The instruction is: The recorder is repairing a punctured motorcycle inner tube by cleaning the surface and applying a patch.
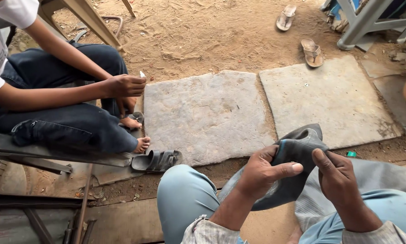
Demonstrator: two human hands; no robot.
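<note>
Sandy ground (203, 36), two stone slabs (207, 115), wooden planks (121, 221), daylight

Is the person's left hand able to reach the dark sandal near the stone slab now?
Probably not at once: the left hand grips the dark rubber piece, and the sandal lies beyond the left knee.

Light blue trousers, pale striped shirt cuffs at both wrists, bare fingers (297, 167)
</note>
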